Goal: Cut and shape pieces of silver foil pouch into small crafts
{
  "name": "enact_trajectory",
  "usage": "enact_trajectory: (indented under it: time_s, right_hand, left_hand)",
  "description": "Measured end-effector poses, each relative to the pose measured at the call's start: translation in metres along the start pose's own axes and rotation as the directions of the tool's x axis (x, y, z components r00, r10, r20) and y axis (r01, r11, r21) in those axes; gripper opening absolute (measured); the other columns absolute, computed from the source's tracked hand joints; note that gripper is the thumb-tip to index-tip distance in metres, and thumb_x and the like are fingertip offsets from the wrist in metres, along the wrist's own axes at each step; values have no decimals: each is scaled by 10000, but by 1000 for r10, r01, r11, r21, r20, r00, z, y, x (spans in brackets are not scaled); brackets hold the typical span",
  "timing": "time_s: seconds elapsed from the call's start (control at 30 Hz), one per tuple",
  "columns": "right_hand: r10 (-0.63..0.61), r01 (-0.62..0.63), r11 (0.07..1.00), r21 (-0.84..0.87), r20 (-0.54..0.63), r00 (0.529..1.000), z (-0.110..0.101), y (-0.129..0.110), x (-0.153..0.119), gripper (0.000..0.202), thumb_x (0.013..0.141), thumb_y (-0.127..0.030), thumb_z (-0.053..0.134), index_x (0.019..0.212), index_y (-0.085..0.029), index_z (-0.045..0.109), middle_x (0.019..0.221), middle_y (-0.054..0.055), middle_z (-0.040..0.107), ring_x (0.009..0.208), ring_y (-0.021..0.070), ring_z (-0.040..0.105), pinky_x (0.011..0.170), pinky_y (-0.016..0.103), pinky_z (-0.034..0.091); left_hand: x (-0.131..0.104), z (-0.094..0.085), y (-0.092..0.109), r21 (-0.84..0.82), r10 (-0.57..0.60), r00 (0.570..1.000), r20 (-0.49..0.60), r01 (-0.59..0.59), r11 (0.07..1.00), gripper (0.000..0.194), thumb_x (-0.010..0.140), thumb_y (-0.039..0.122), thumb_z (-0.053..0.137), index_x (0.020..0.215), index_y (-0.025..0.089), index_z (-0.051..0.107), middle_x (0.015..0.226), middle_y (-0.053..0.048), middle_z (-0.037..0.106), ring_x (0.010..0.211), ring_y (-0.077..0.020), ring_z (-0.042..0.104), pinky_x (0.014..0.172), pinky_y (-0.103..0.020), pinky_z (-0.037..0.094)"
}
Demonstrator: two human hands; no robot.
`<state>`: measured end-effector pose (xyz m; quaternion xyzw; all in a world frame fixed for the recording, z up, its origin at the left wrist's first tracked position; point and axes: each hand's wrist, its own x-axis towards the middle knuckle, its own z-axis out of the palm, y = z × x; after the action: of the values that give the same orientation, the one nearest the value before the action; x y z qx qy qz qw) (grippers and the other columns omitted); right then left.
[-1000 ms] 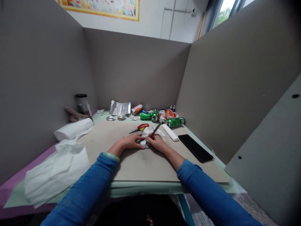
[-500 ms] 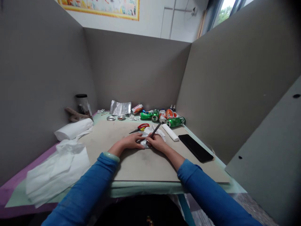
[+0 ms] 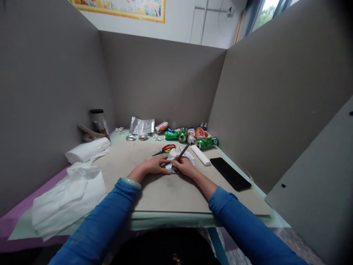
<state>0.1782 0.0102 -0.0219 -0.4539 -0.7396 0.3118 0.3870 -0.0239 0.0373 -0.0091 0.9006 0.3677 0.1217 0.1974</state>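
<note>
My right hand (image 3: 184, 166) is closed round a dark pen-like tool (image 3: 183, 151), which slants up and to the right. Its lower tip is hidden by my fingers. Beneath it lies a small silvery metal sheet (image 3: 173, 170), partly covered by both hands, with crumpled white tissue (image 3: 190, 157) behind and under it. My left hand (image 3: 157, 165) rests flat at the sheet's left side, fingers apart, the fingertips touching its edge. Scissors with red and yellow handles (image 3: 168, 148) lie just beyond my left hand.
Several crushed drink cans (image 3: 206, 142) and a bent metal sheet (image 3: 142, 126) line the back. A white bar-shaped object (image 3: 200, 155) and a black phone-like slab (image 3: 230, 173) lie right. A paper roll (image 3: 88, 150), white cloth (image 3: 68, 198) and lidded jar (image 3: 98, 121) stand left. Grey panels enclose three sides.
The whole view has shifted very slightly. Both hands, the dark tool and the metal sheet keep nearly the same places.
</note>
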Motion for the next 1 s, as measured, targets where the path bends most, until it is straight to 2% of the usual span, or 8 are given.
enact_trajectory:
  time_s: [0.17, 0.3, 0.47, 0.77, 1.0]
  right_hand:
    - [-23, 23, 1000, -21, -1, 1000, -1, 2, 1, 233, 816, -350, 485, 744, -147, 573, 557, -4, 573, 518, 105, 519, 514, 208, 375]
    - [-11, 11, 1000, -11, -2, 1000, 0, 4, 1, 231, 809, -354, 494, 754, -145, 577, 545, -10, 565, 498, 103, 508, 501, 207, 371]
    - [8, -8, 1000, 25, -4, 1000, 1, 2, 0, 233, 804, -359, 494, 758, -146, 575, 538, -14, 558, 479, 100, 497, 488, 207, 373]
    - [-7, 7, 1000, 10, -19, 1000, 0, 4, 1, 249, 809, -374, 492, 722, -153, 568, 539, -7, 563, 504, 108, 508, 507, 214, 374]
    - [36, -29, 993, 115, -56, 998, 1, 4, 2, 263, 796, -403, 510, 716, -155, 546, 515, -26, 527, 461, 98, 470, 474, 211, 363]
  left_hand:
    - [-1, -1, 2, 25, 1, 1000, 6, -1, 1000, 666, 714, 533, 660, 1299, 251, 514, 1445, -58, 358, 1318, -311, 310, 1099, -401, 229]
    - [0, -1, 0, 18, 14, 1000, -3, -14, 1000, 655, 704, 550, 663, 1282, 274, 529, 1435, -35, 376, 1314, -304, 320, 1098, -388, 235]
    - [2, 0, -2, 19, 12, 1000, 3, -12, 1000, 679, 695, 559, 666, 1287, 258, 525, 1438, -55, 370, 1315, -313, 314, 1098, -409, 230]
    - [0, -2, 4, 41, -8, 1000, 26, 7, 999, 687, 712, 547, 654, 1303, 228, 513, 1449, -72, 348, 1325, -320, 294, 1105, -398, 214]
    - [3, 1, -4, 38, -16, 1000, 15, 16, 999, 704, 697, 555, 663, 1308, 246, 501, 1460, -70, 328, 1321, -310, 306, 1095, -408, 232]
